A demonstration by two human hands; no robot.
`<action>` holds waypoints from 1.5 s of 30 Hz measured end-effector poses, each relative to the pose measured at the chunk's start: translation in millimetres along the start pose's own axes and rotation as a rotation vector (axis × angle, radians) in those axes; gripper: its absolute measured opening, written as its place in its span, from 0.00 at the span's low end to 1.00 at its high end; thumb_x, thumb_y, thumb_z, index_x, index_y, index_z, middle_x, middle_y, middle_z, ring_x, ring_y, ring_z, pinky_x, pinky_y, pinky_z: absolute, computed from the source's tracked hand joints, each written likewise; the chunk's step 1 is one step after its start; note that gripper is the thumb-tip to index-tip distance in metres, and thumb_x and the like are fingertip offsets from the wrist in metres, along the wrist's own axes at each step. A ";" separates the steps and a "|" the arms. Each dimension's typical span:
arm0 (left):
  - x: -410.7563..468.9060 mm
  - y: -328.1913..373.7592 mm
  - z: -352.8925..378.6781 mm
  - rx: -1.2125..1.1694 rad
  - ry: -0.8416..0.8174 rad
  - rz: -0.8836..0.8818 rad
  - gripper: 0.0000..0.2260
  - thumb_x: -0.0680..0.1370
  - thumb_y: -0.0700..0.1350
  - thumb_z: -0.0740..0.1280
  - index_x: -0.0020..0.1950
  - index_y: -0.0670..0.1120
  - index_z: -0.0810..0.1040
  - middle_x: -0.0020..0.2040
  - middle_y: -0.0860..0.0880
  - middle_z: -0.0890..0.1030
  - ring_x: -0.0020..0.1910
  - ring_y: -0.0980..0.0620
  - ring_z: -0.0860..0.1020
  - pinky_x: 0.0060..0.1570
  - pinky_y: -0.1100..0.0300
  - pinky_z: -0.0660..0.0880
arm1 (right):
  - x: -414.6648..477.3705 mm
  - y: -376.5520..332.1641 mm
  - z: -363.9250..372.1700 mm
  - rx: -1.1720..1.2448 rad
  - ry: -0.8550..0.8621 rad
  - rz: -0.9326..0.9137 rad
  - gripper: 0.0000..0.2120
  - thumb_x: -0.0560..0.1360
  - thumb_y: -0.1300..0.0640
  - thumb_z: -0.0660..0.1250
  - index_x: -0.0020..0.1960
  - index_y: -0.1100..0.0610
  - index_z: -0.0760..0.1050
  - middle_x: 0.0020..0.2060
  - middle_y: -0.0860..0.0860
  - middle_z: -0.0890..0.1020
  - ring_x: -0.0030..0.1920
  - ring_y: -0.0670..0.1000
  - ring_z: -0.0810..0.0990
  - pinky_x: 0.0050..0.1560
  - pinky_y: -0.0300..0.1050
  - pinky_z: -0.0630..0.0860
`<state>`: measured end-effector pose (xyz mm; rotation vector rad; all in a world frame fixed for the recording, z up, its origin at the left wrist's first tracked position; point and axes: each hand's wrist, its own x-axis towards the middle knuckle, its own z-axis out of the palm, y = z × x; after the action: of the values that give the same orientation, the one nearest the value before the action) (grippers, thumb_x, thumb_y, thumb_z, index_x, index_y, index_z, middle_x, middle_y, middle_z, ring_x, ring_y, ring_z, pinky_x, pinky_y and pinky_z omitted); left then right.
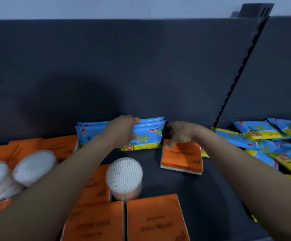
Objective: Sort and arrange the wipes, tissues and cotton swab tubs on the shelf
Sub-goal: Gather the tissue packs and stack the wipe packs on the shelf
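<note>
A few blue and yellow wipes packs (148, 134) stand on edge against the dark back panel. My left hand (124, 131) grips them from the top and front. My right hand (179, 134) curls its fingers round their right end, and its thumb hangs over the far edge of an orange cotton tissue pack (183, 159) lying flat just below. A clear cotton swab tub (124, 176) stands upright in the middle of the shelf, between my forearms.
Two more swab tubs (35, 166) lie tilted at the left on orange tissue packs (37, 145). Two orange tissue packs (155, 220) sit at the front edge. A loose pile of wipes packs (263, 136) fills the right, behind a slotted upright (242, 70). Bare shelf floor (202, 197) shows at centre right.
</note>
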<state>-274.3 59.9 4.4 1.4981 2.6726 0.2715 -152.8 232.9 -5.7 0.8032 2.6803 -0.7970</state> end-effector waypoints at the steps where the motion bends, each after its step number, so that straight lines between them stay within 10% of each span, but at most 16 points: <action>1: 1.3 3.1 1.6 0.002 0.003 0.003 0.22 0.74 0.48 0.69 0.66 0.50 0.70 0.58 0.47 0.74 0.59 0.46 0.71 0.57 0.53 0.70 | 2.0 -1.0 1.1 0.088 0.030 -0.019 0.33 0.63 0.54 0.79 0.64 0.57 0.70 0.58 0.50 0.78 0.57 0.52 0.77 0.60 0.46 0.73; 9: -6.7 -0.2 1.1 0.186 0.115 -0.056 0.28 0.69 0.48 0.73 0.66 0.45 0.67 0.60 0.44 0.66 0.57 0.43 0.69 0.56 0.50 0.71 | 18.4 0.2 12.8 0.288 0.206 -0.042 0.24 0.63 0.55 0.79 0.56 0.59 0.77 0.52 0.50 0.81 0.53 0.51 0.79 0.57 0.45 0.75; 17: -5.4 1.4 4.8 -0.167 0.094 -0.147 0.26 0.69 0.40 0.74 0.65 0.43 0.71 0.59 0.45 0.67 0.53 0.44 0.75 0.58 0.52 0.73 | 10.5 -3.0 8.8 0.459 0.138 -0.058 0.14 0.69 0.65 0.74 0.54 0.63 0.78 0.50 0.54 0.82 0.48 0.51 0.80 0.54 0.44 0.76; 24: -19.4 -6.3 -4.8 -0.201 0.159 -0.140 0.29 0.69 0.43 0.74 0.68 0.46 0.68 0.61 0.47 0.65 0.53 0.46 0.75 0.55 0.54 0.71 | 0.9 -11.0 -1.5 0.215 0.218 0.004 0.12 0.67 0.56 0.77 0.43 0.57 0.74 0.38 0.50 0.78 0.42 0.50 0.76 0.34 0.39 0.70; 31: -39.5 -15.9 -26.0 -0.320 0.255 -0.072 0.10 0.72 0.43 0.71 0.52 0.45 0.78 0.43 0.50 0.75 0.42 0.52 0.74 0.46 0.57 0.72 | -27.2 -44.4 -11.8 -0.015 0.406 -0.142 0.13 0.70 0.53 0.72 0.49 0.57 0.74 0.49 0.56 0.80 0.50 0.57 0.78 0.43 0.43 0.71; 35: -61.5 -28.5 -34.9 -0.224 0.097 -0.116 0.10 0.71 0.42 0.72 0.52 0.46 0.79 0.43 0.51 0.78 0.40 0.54 0.74 0.42 0.62 0.69 | -48.8 -73.8 -0.3 -0.135 0.152 -0.292 0.17 0.71 0.50 0.72 0.56 0.55 0.78 0.47 0.50 0.79 0.50 0.51 0.77 0.48 0.38 0.70; 41: -101.2 -55.2 -29.3 0.085 -0.597 -0.202 0.30 0.67 0.51 0.76 0.66 0.50 0.70 0.62 0.51 0.74 0.57 0.51 0.74 0.56 0.58 0.72 | -50.7 -84.3 12.9 -0.627 -0.061 -0.063 0.21 0.71 0.50 0.72 0.58 0.61 0.76 0.54 0.55 0.80 0.48 0.55 0.78 0.45 0.44 0.73; 45: -105.1 -59.1 -19.7 0.090 -0.608 -0.233 0.35 0.65 0.51 0.77 0.69 0.49 0.67 0.66 0.50 0.72 0.61 0.49 0.73 0.57 0.58 0.72 | -47.7 -63.3 17.6 -0.640 -0.065 0.111 0.24 0.68 0.50 0.74 0.60 0.58 0.75 0.58 0.54 0.79 0.55 0.56 0.79 0.51 0.46 0.76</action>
<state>-271.8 -62.1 9.9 1.0447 2.3387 -0.2789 -148.2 157.6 24.5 0.7243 2.5548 0.0745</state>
